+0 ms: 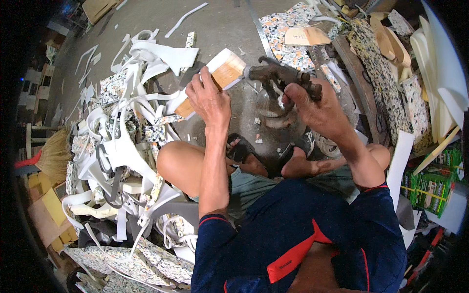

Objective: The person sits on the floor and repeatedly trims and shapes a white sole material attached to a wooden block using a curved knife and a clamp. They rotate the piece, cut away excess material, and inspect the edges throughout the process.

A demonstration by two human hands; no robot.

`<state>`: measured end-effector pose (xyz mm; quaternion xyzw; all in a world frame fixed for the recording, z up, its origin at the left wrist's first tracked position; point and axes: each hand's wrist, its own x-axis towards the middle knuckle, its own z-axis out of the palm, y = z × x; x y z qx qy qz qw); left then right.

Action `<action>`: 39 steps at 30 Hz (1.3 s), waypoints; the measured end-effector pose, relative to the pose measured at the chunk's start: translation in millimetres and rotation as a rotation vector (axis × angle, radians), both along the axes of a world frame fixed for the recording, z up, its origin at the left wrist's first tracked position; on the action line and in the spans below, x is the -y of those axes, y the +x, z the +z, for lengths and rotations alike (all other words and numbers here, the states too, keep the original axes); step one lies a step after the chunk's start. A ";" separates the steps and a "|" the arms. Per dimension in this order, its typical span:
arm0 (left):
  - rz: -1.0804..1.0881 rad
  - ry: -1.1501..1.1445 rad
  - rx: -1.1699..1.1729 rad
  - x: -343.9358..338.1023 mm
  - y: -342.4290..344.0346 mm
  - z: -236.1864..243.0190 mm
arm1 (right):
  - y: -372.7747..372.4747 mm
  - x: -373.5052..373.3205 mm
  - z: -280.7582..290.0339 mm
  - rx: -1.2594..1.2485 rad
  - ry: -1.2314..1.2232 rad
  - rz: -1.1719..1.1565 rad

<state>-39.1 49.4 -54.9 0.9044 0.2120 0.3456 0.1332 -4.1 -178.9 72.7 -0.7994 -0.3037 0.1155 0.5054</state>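
Note:
In the head view my left hand (209, 100) grips a board (229, 68) with a bare wooden face and white edges, held slanting up to the right. My right hand (312, 107) is closed on a dark hand tool (273, 73) with a handle, which looks like a spray gun; its front end is at the board's upper right end, and whether it touches is unclear. Beneath the tool is a dark, dusty object (278, 119) that I cannot make out. My sandalled feet are below my hands.
White foam offcuts (161, 56) pile up on the left beside a straw broom (56, 156). Speckled foam sheets (278, 39), planks (361, 93), white sheets (432, 83) and green packages (442, 190) lie at the right. A metal strip (262, 34) lies on the concrete floor (122, 19).

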 end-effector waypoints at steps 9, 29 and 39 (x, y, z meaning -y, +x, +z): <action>0.026 -0.040 -0.005 -3.3 -4.6 1.7 | 3.4 7.1 19.5 -0.076 -0.061 -0.039; 0.045 -0.103 -0.058 -1.8 -2.3 2.2 | -3.9 27.9 12.8 -0.177 -0.119 -0.002; -0.050 -0.156 0.019 -8.8 -3.5 -0.3 | 9.0 45.0 19.2 -0.199 -0.070 -0.099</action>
